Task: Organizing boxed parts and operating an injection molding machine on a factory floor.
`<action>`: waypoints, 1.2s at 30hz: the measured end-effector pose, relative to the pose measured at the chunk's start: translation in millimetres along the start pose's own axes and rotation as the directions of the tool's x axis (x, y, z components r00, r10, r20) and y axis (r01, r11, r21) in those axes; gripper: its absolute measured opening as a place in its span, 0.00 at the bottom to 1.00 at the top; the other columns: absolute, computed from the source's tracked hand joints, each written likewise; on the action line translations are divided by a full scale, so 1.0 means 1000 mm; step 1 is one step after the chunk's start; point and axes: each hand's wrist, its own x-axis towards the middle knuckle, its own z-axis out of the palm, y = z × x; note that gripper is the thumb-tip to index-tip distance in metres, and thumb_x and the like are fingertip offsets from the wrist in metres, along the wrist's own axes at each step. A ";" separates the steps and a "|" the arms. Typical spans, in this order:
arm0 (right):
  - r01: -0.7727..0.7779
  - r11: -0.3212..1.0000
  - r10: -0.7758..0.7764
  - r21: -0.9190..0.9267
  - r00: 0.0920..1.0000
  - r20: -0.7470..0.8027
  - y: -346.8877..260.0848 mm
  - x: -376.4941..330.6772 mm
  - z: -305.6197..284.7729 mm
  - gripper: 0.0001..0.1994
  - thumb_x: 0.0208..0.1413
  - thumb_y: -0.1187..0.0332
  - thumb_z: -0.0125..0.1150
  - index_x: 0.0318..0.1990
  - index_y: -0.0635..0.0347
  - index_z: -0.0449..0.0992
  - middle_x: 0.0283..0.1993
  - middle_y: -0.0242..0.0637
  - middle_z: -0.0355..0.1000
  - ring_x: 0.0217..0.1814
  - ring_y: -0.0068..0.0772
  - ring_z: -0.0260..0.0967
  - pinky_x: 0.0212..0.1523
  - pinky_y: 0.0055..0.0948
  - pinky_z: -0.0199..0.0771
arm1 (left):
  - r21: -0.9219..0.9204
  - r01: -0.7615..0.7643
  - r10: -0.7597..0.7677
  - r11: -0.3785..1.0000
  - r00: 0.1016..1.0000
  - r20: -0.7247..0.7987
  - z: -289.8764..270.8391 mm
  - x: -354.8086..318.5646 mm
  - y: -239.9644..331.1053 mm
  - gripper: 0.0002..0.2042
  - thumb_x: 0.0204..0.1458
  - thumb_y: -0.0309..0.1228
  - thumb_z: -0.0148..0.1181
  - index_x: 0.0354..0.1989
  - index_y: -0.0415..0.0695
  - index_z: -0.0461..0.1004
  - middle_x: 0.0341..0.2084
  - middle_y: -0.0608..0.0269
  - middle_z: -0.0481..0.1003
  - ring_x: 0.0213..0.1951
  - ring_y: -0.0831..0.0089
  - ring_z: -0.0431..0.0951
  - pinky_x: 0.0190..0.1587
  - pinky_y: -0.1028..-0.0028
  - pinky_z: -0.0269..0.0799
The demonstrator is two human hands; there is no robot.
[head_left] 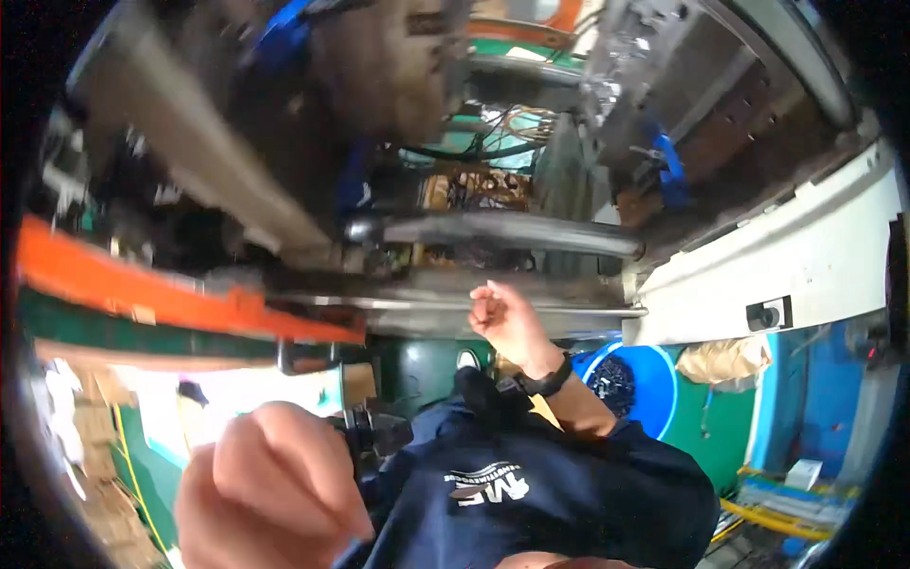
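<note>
My left hand (275,484) is large and blurred at the lower left, raised close to the camera. Its fingers are folded into a fist, and whatever they may hold is hidden. My right hand (502,321) is in front of the machine's lower bar, below a thick shiny metal rod (512,232). Its fingers curl loosely toward the palm, and nothing shows in them. A black band (548,379) circles the right wrist. The large moulding machine (379,85), with dark metal blocks, fills the upper view, smeared by motion.
An orange rail (142,289) runs along the left. A white machine panel (758,261) with a black knob (768,315) is at the right. Below it stands a blue tub (654,389) of small dark pieces, near a tan sack (725,365). Cardboard boxes (95,441) line the far left.
</note>
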 end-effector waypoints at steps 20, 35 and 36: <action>-0.461 0.761 0.491 -0.456 0.869 -0.060 0.167 0.021 0.047 0.14 0.61 0.60 0.47 0.32 0.61 0.73 0.17 0.27 0.61 0.17 0.18 0.55 0.18 0.18 0.54 | -0.133 0.128 -0.129 0.983 0.992 -0.001 -0.091 -0.060 0.222 0.06 0.42 0.13 0.54 0.22 0.37 0.73 0.22 0.58 0.72 0.22 0.72 0.71 0.18 0.73 0.78; -0.704 0.298 0.712 -0.645 0.614 -0.340 0.377 0.139 -0.017 0.09 0.56 0.67 0.50 0.32 0.66 0.70 0.28 0.39 0.70 0.28 0.31 0.71 0.29 0.27 0.77 | 0.737 -0.144 0.403 0.661 0.896 -0.186 -0.054 -0.101 0.346 0.12 0.31 0.09 0.63 0.24 0.40 0.76 0.28 0.67 0.73 0.34 0.83 0.70 0.22 0.84 0.80; -0.696 0.325 0.695 -0.640 0.635 -0.337 0.393 0.147 -0.009 0.09 0.56 0.67 0.50 0.32 0.65 0.70 0.28 0.40 0.70 0.28 0.32 0.71 0.29 0.27 0.76 | 0.778 -0.156 0.441 0.609 0.882 -0.168 -0.047 -0.103 0.350 0.13 0.31 0.09 0.63 0.24 0.40 0.76 0.28 0.67 0.73 0.35 0.83 0.70 0.22 0.85 0.80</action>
